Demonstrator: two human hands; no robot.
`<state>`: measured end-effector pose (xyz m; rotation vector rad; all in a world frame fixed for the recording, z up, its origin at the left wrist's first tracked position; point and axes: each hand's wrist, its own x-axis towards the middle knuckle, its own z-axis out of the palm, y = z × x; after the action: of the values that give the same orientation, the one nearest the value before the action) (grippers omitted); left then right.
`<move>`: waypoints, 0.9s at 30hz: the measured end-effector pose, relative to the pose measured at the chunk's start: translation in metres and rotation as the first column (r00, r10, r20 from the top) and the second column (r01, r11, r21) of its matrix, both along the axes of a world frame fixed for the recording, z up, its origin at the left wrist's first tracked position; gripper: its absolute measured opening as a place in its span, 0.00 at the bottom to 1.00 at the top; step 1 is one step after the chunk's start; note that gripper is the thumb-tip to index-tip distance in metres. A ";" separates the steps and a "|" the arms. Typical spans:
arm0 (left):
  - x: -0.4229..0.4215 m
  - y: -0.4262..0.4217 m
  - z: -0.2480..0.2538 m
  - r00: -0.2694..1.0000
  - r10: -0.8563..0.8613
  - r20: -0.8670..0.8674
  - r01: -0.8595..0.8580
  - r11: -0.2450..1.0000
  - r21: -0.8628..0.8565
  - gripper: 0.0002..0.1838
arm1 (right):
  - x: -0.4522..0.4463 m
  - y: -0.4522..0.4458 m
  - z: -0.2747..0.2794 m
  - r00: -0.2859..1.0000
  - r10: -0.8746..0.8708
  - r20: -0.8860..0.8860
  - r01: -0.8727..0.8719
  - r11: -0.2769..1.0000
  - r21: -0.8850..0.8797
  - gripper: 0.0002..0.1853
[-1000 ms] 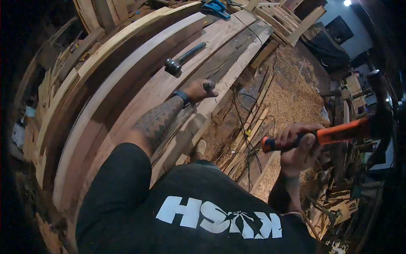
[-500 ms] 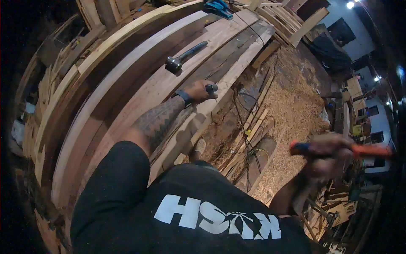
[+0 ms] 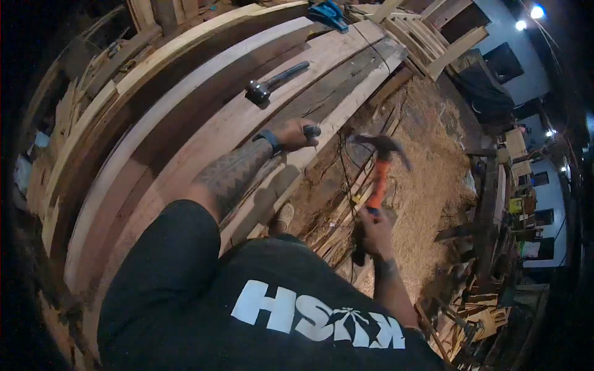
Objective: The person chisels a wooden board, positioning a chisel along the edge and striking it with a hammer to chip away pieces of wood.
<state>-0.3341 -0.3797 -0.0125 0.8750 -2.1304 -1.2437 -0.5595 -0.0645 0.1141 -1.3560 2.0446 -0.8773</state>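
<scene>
My right hand (image 3: pixel 376 234) is wrapped round the orange handle of a claw hammer (image 3: pixel 379 179). The hammer's dark head is a little blurred and sits to the right of my left hand, apart from it. My left hand (image 3: pixel 292 135), with a dark watch on the wrist, is closed round a short dark handle (image 3: pixel 311 131); the rest of that tool is hidden. This hand rests at the pale edge of a long wooden plank (image 3: pixel 337 117). Beyond it on the wide board lies a dark mallet-like tool (image 3: pixel 260 91), apart from both hands.
Curved timber pieces (image 3: pixel 185 77) stand along the left. A blue tool (image 3: pixel 328 13) with a cord lies at the far end of the boards. Wood shavings (image 3: pixel 427 185) and thin strips cover the floor at right, with cables among them. Stacked offcuts (image 3: pixel 482 315) lie lower right.
My right hand has swung the hammer inward from the far right, and its head now points toward my left hand. My left hand keeps its place on the plank.
</scene>
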 end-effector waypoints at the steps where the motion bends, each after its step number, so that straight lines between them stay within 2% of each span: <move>1: 0.001 0.000 0.009 0.998 0.007 0.065 -0.007 1.000 0.005 0.18 | -0.011 0.004 0.022 1.000 -0.016 0.008 0.016 0.997 -0.080 0.18; 2: 0.000 -0.003 0.009 0.998 -0.001 0.056 0.002 1.000 -0.010 0.18 | -0.025 0.010 0.043 0.998 0.017 0.053 -0.005 0.973 -0.232 0.18; 4: 0.001 -0.004 0.002 0.999 -0.020 0.045 0.022 0.999 -0.032 0.17 | -0.055 0.018 0.084 0.957 0.249 0.146 -0.123 0.810 -0.574 0.16; 6: 0.005 0.006 0.017 1.000 -0.021 0.020 0.021 1.000 0.007 0.19 | -0.053 0.007 0.182 0.804 0.579 0.131 -0.206 0.479 -0.854 0.15; 8: 0.003 0.006 0.015 1.000 0.007 0.008 -0.007 1.000 0.004 0.21 | -0.048 0.001 0.216 0.730 0.682 -0.043 -0.231 0.188 -0.955 0.15; 9: 0.003 0.007 0.018 1.000 -0.017 -0.007 0.017 1.000 0.024 0.21 | -0.041 -0.004 0.217 0.757 0.645 -0.103 -0.222 0.106 -0.969 0.15; 10: 0.005 0.007 0.024 0.999 -0.034 -0.022 0.035 0.998 0.043 0.21 | -0.035 -0.011 0.198 0.810 0.578 -0.093 -0.194 0.114 -0.974 0.15; 11: 0.008 0.009 0.027 0.998 -0.050 -0.036 0.052 0.997 0.063 0.20 | -0.022 -0.022 0.159 0.886 0.461 -0.042 -0.162 0.225 -0.961 0.15; 12: 0.008 0.008 0.027 0.999 -0.032 -0.013 0.032 0.999 0.033 0.20 | -0.011 -0.033 0.107 0.951 0.308 -0.021 -0.173 0.475 -0.863 0.14; 13: 0.007 0.007 0.027 1.000 -0.013 0.010 0.013 1.000 0.003 0.19 | -0.001 -0.043 0.049 0.983 0.158 -0.094 -0.183 0.786 -0.590 0.14; 14: 0.007 0.008 0.027 0.999 -0.006 0.036 0.007 1.000 -0.029 0.18 | 0.006 -0.050 -0.008 0.964 0.165 -0.208 -0.203 0.963 -0.175 0.14; 15: 0.002 0.012 0.008 0.998 -0.026 -0.051 0.025 0.999 -0.037 0.17 | 0.009 -0.045 -0.053 0.950 0.231 -0.210 -0.206 0.969 0.136 0.13; 16: -0.005 0.007 -0.023 0.989 -0.040 -0.145 0.031 0.997 -0.064 0.17 | 0.012 -0.031 -0.072 0.961 0.228 -0.157 -0.192 0.957 0.218 0.13; 18: 0.004 0.009 0.018 0.999 -0.035 -0.035 0.028 0.982 -0.187 0.16 | 0.010 -0.006 -0.060 0.988 0.141 -0.058 -0.130 0.979 0.158 0.12; 21: -0.002 0.004 -0.013 0.985 -0.058 -0.165 0.044 0.995 -0.086 0.16 | -0.016 -0.001 -0.011 0.999 0.007 0.037 -0.008 1.000 0.014 0.12; 22: -0.001 0.008 0.003 0.998 -0.017 -0.063 0.019 0.999 0.034 0.17 | -0.028 0.003 0.005 0.992 -0.026 0.123 0.036 0.996 -0.080 0.11; 23: -0.002 0.005 0.000 0.997 -0.025 -0.072 0.027 0.999 0.027 0.17 | -0.042 0.006 0.027 0.969 -0.026 0.247 0.077 0.977 -0.199 0.11; 24: -0.002 0.001 -0.006 0.996 -0.034 -0.082 0.036 0.999 0.020 0.17 | -0.057 0.007 0.055 0.836 0.148 0.528 0.089 0.914 -0.396 0.11; 25: -0.004 0.002 -0.011 0.995 -0.041 -0.091 0.042 0.999 0.016 0.17 | -0.073 0.009 0.087 0.475 0.418 0.775 0.168 0.821 -0.546 0.10; 26: 0.002 0.012 0.014 0.998 -0.022 -0.057 0.026 0.997 0.070 0.12 | -0.079 0.010 0.127 0.298 0.624 0.723 0.162 0.713 -0.682 0.10; 27: 0.000 0.012 0.007 0.997 -0.031 -0.070 0.037 0.996 0.078 0.12 | -0.070 0.009 0.161 0.651 0.623 0.433 -0.001 0.571 -0.821 0.10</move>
<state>-0.3346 -0.3680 -0.0052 0.8198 -2.0624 -1.3643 -0.6297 -0.0552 0.2755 -1.4073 0.7205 -1.8547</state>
